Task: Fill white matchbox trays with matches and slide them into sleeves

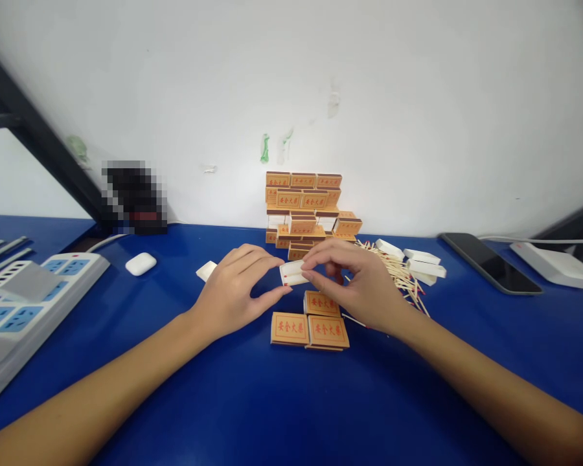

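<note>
Between my two hands is a small white matchbox tray (291,274) with a few red-tipped matches in it. My right hand (352,278) pinches its right end between thumb and fingers. My left hand (245,285) has its thumb and forefinger at the tray's left end, closed around that edge. Just below, three orange matchboxes (290,328) lie flat on the blue table (272,401). Behind my hands stands a stack of orange matchboxes (302,200). Loose matches (399,272) are piled right of my right hand.
White empty trays (423,262) lie at the right, near a dark phone (490,262) and a white box (556,264). Another white tray (205,270) is behind my left hand. At the left are a white earphone case (140,263) and a power strip (85,265).
</note>
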The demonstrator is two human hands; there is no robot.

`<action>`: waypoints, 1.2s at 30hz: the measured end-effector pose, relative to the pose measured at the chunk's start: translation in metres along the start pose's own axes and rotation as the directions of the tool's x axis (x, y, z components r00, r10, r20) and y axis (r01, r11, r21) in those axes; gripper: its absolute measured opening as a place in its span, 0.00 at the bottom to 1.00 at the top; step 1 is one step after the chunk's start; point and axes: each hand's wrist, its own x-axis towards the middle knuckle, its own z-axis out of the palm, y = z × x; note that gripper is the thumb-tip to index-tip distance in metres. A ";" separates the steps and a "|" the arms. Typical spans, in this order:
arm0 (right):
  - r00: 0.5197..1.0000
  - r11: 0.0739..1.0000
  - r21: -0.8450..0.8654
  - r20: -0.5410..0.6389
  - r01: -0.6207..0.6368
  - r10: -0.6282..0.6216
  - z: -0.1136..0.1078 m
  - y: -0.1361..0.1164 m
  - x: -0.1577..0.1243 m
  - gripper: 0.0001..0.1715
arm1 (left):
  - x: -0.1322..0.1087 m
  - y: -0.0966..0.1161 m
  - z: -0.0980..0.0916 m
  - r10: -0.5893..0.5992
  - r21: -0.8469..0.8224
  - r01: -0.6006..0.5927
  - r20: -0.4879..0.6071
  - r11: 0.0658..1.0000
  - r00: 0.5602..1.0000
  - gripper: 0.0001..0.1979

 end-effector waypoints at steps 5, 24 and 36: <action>1.000 1.000 -0.002 0.000 -0.027 0.027 0.001 0.004 0.001 0.05 | 0.000 0.000 -0.001 0.004 0.000 -0.004 -0.004 1.000 1.000 0.14; 0.887 0.946 -0.318 0.417 -0.064 0.200 -0.036 0.041 0.007 0.04 | -0.001 -0.008 0.001 -0.116 -0.090 0.131 0.161 0.987 0.980 0.13; 0.979 0.939 -0.341 0.202 0.032 0.040 -0.011 0.013 0.002 0.05 | -0.002 -0.002 0.004 -0.117 -0.113 0.138 0.174 0.984 0.978 0.13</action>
